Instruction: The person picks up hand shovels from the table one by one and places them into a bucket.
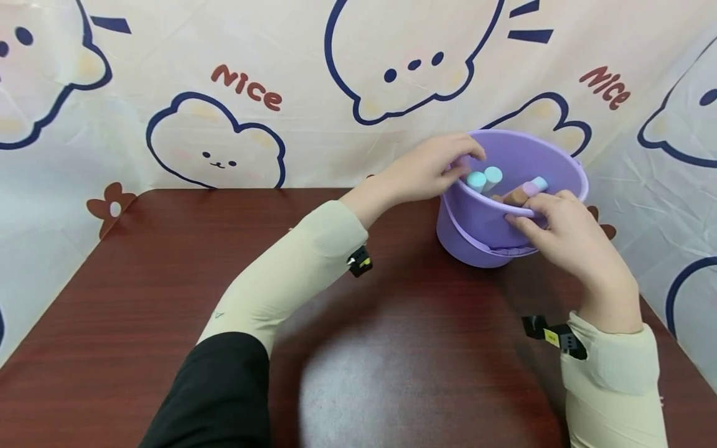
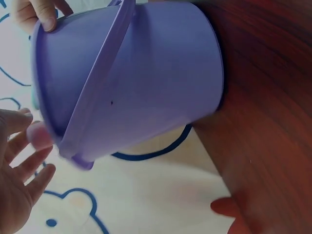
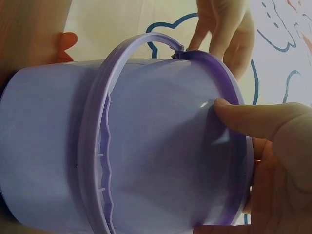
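A purple bucket with a swing handle stands on the table. My right hand grips its near right rim, thumb on the outer wall and the other fingers over the rim. My left hand is at the left rim, fingers spread and bent a little. Close by its fingertips in the left wrist view is a blurred pink round end. Inside the bucket lie thick round sticks: two light blue ends at the left, and a brown one with a pinkish-purple end beside another light blue end.
The dark reddish-brown table spreads out in front of the bucket. A pale cloth printed with cartoon outlines hangs behind the table and along both sides. Small black cameras are strapped at both wrists.
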A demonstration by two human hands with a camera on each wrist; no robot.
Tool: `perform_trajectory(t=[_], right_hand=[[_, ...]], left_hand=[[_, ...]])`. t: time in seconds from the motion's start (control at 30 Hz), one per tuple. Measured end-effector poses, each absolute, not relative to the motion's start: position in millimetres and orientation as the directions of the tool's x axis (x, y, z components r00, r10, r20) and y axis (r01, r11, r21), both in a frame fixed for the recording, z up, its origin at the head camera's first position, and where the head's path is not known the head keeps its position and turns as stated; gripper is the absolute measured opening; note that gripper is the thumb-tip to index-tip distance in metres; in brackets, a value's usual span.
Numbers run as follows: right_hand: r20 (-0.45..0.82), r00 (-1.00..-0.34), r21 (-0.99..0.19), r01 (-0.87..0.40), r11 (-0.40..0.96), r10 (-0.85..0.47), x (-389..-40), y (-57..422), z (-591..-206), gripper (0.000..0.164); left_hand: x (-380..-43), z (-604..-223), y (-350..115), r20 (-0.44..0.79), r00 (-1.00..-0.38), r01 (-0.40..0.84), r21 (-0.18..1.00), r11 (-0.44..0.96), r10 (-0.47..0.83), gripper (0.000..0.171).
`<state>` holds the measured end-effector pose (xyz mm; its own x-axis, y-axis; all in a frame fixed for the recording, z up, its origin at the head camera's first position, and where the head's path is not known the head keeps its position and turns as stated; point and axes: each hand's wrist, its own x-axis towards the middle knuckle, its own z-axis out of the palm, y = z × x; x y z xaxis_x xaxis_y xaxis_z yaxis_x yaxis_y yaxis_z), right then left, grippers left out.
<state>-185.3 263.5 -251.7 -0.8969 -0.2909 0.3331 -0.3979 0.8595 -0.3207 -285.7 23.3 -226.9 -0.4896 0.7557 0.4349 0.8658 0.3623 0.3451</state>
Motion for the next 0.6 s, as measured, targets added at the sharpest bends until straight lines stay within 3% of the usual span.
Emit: perform_trajectory(t=[0.27, 0.47, 0.6], right_hand=[[0.349, -0.888, -0.331, -0.414, 0.848, -0.298, -190, 261, -251, 0.021], [0.388, -0.882, -0.325, -0.404, 0.855, -0.269, -187, 259, -252, 0.016], [0.390, -0.889, -0.297, -0.368, 0.881, -0.240, -179, 258, -247, 0.023]], left_hand=[[-258, -218, -33, 0.489, -0.512, 0.859, 0.289, 0.423, 0.706, 0.028], [-228, -218, -81, 0.500, -0.579, 0.815, 0.323, 0.481, 0.645, 0.024], [-203, -222, -119, 0.488, -0.656, 0.748, 0.322, 0.580, 0.575, 0.024]])
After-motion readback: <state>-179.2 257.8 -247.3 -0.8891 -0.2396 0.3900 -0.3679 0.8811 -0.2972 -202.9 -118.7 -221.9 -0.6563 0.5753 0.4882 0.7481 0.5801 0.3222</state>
